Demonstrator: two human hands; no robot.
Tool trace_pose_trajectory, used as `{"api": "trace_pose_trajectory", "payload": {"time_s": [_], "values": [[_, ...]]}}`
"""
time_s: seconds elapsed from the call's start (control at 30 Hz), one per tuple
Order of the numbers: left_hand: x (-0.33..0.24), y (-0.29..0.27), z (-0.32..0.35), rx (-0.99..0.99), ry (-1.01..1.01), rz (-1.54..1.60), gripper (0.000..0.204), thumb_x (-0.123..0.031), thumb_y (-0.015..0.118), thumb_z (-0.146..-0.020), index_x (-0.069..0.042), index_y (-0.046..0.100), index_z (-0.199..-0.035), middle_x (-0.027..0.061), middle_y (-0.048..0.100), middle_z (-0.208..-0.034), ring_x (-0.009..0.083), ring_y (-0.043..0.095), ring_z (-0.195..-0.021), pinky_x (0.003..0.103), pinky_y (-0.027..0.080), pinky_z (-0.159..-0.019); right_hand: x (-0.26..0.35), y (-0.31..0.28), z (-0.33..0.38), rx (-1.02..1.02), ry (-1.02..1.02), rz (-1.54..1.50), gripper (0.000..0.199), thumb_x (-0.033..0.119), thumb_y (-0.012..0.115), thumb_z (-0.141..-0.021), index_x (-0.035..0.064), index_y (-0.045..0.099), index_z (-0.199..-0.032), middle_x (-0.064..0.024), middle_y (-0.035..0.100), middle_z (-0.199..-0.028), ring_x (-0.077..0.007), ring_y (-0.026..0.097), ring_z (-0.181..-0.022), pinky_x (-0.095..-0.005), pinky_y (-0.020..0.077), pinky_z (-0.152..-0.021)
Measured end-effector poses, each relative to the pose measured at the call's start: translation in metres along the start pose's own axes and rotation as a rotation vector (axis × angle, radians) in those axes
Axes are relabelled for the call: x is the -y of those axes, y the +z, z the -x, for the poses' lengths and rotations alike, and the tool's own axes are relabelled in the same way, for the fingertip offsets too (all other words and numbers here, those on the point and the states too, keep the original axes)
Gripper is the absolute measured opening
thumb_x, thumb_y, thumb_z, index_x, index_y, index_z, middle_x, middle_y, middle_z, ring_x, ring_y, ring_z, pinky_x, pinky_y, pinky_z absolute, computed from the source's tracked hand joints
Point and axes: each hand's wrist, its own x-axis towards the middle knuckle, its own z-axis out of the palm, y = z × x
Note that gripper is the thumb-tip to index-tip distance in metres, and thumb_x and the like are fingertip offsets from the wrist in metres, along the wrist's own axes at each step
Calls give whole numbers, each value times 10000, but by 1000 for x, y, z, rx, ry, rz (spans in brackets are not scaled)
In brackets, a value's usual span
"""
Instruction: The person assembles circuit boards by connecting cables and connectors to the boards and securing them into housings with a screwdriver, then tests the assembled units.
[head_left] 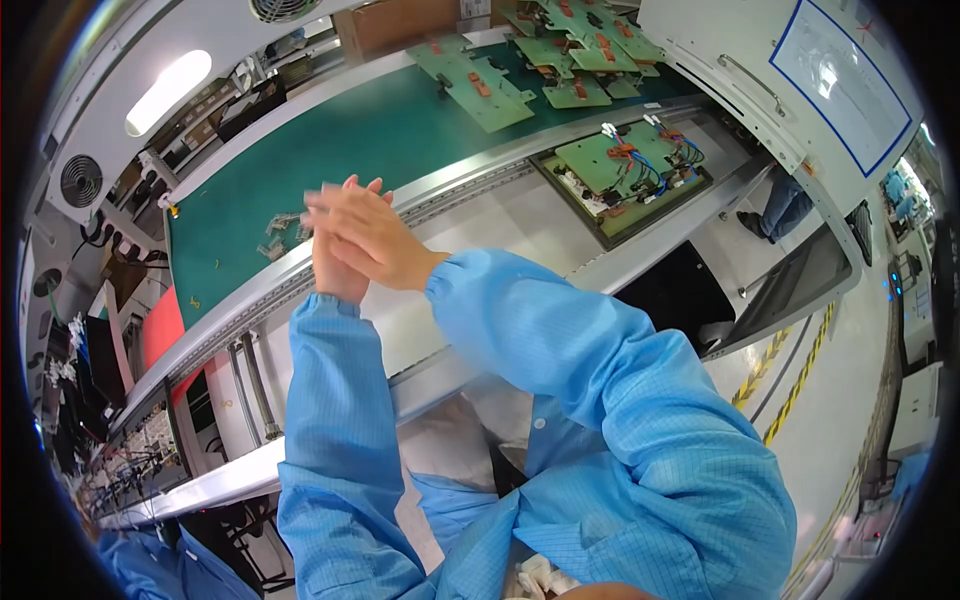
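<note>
My right hand (372, 238) lies open, flat against my left hand (336, 268). Both are empty, just before the green belt (330, 150). Small parts (283, 234) lie on the belt near them.

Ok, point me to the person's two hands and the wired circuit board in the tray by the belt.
left hand (335, 272): head view, on the heel of the palm, behind the right hand.
right hand (368, 232): head view, on the back of the hand.
wired circuit board (612, 160): head view, on its green face, left of the blue wires.
</note>
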Motion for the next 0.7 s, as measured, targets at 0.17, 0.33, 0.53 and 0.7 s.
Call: {"api": "trace_pose_trajectory", "payload": {"time_s": [0.17,0.33,0.53,0.7], "values": [[-31,48,-20,-615,-884,354,646,-535,261,-975,-96,227,-1448,106,313,-1467,262,325,-1340,411,291,-1094,-33,-20,30,76,359,89,431,185,468,-917,126,447,-1344,-107,373,-1444,-334,281,-1372,-506,166,-1127],[-36,62,-26,-722,-1086,469,724,-606,242,-953,-92,216,-1462,61,282,-1498,249,289,-1368,428,248,-1112,-37,-21,38,44,531,186,363,202,449,-933,169,502,-1291,-98,345,-1463,-345,220,-1392,-586,66,-1120],[-33,60,-28,-720,-966,366,683,-569,246,-968,-98,218,-1463,79,287,-1494,271,307,-1359,433,255,-1118,-23,-3,44,62,563,159,289,187,431,-938,151,587,-1179,-90,330,-1472,-350,181,-1403,-588,60,-1113],[-55,48,-19,-810,-850,252,642,-538,269,-979,-101,258,-1449,84,316,-1478,252,327,-1351,413,273,-1116,-24,24,35,96,435,82,257,188,466,-912,89,643,-1070,-100,460,-1379,-369,307,-1339,-557,182,-1090]]}}
